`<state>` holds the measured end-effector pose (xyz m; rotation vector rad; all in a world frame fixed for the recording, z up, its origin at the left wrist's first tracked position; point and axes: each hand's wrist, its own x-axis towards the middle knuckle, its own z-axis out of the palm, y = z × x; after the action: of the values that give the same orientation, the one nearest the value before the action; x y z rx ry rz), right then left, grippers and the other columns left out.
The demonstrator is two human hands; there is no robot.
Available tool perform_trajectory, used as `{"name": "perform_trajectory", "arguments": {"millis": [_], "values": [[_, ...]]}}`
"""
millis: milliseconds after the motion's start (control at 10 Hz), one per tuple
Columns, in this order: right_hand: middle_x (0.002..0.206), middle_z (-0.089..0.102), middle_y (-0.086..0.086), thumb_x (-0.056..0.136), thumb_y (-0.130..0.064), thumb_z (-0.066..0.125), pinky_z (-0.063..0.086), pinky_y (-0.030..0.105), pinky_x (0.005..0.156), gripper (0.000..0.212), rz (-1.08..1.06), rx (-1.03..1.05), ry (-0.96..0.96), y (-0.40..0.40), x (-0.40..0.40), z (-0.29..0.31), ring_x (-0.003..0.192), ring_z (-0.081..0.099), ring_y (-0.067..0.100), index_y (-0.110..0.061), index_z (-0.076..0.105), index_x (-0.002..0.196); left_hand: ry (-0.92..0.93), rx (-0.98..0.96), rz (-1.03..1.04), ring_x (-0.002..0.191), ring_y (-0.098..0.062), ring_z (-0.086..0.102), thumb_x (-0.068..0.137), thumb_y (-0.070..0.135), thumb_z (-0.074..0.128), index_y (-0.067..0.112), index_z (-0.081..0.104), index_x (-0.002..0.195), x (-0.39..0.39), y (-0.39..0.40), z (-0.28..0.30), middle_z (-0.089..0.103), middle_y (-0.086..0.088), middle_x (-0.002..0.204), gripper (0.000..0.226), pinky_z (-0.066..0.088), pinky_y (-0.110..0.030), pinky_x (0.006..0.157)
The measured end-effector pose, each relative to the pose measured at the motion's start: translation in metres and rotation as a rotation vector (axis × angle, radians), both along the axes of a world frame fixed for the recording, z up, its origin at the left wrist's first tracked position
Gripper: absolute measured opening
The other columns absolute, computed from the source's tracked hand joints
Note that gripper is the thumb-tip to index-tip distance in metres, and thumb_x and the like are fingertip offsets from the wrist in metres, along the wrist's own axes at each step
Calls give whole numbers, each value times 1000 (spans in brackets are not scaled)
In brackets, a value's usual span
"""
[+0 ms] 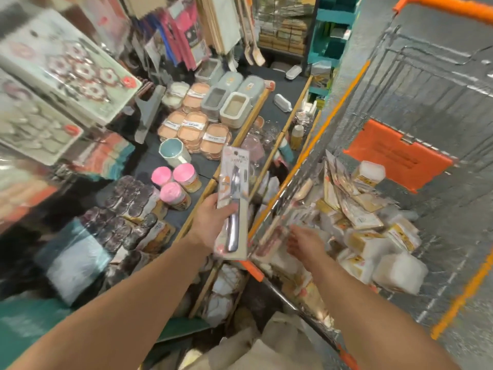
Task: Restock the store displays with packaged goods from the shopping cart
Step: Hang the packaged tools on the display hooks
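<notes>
Knife pack stands upright in the left hand, fingers curled round it, above the shelf edge just beside the cart. Right hand reaches into the cart over the packs, fingers spread loose, holding nothing.

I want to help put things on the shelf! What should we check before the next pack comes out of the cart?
1. Left hand holds the knife pack firmly: ok.
2. Right hand is over the packs in the cart: ok.
3. Right fingers have a pack: cannot tell, blurred.
4. Bare spot on the shelf for goods: ok.
5. Hook for the knife pack: cannot tell.
</notes>
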<state>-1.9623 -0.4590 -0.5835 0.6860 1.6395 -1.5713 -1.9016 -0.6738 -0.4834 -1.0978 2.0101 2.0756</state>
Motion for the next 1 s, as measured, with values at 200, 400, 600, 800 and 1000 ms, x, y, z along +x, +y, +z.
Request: {"name": "perform_trajectory", "arguments": {"millis": [200,400,600,800,1000], "values": [[87,72,16,59,-58,76,59,47,73,72,113,131,10,-35,-17,-99,77,70,33,-2,64,103,-31,-11,-63,78,-8,68,94,4,60,22,67,89,7,5,-9,72,11,81,20,51,-20,65],[92,65,10,91,-16,62,59,40,79,17,65,185,52,-43,7,-24,78,62,23,-4,66,103,-16,74,-90,77,-9,71,93,13,63,17,67,95,22,2,-13,75,9,80,6,52,-22,65],[85,63,25,95,-9,57,57,46,74,17,-58,223,108,-4,19,3,74,62,34,6,64,88,-63,85,-123,103,-29,68,94,19,60,14,67,111,16,4,-4,73,-9,108,19,51,-47,95],[67,64,7,98,-11,56,49,29,55,23,-180,-5,258,40,20,62,61,61,20,-8,64,77,-83,220,-70,99,-25,67,99,10,55,19,64,108,5,25,-5,70,-11,109,16,51,-42,92],[64,69,-4,93,-4,62,51,22,56,13,10,-71,329,22,24,105,61,62,12,-9,68,83,-77,508,69,105,-35,66,92,39,62,13,62,123,-4,53,-4,68,-18,115,41,51,-47,91]]}}
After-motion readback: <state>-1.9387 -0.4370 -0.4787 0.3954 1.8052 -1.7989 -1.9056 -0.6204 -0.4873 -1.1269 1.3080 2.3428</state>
